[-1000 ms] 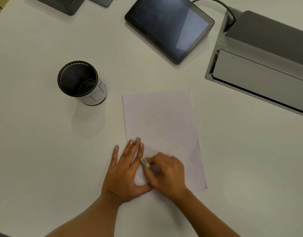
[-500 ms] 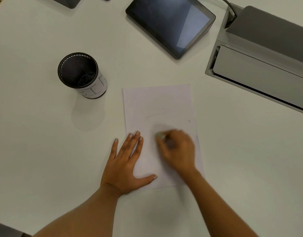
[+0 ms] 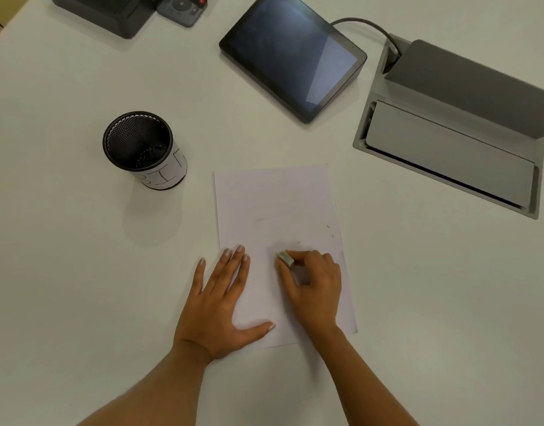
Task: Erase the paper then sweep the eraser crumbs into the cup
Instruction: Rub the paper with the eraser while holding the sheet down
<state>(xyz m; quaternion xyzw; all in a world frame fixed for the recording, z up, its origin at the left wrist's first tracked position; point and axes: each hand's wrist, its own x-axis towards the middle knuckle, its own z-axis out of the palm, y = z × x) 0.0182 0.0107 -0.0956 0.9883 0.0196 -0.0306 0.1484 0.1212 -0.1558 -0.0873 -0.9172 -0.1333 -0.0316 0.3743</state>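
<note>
Right now the right hand [image 3: 313, 287] is pinched around a small pale eraser [image 3: 285, 259], thumb on one side and fingertips on the other, w/ the eraser's far end poking out past the fingers and pressed onto the sheet of paper [image 3: 273, 204]. Just left of that grip, the left hand [image 3: 218, 305] lies flat and spread, fingers apart, holding nothing; its fingertips and thumb rest on the paper's near-left part while the palm sits on the white table [image 3: 80, 272]. A few tiny dark eraser crumbs [image 3: 328, 226] lie beyond the grip and to its right, near the paper's right edge, w/ another speck closer, just past the fingers. Faint pencil traces show on the sheet farther out from the eraser. Well to the left of the grip and farther away stands the black mesh cup [image 3: 141, 149], upright, w/ a white label round its lower part, clear of the paper. Beyond the sheet lies a dark tablet [image 3: 292, 53], screen off, cable attached; far right of the grip, a grey desk power box [image 3: 449, 149], lid raised.
</note>
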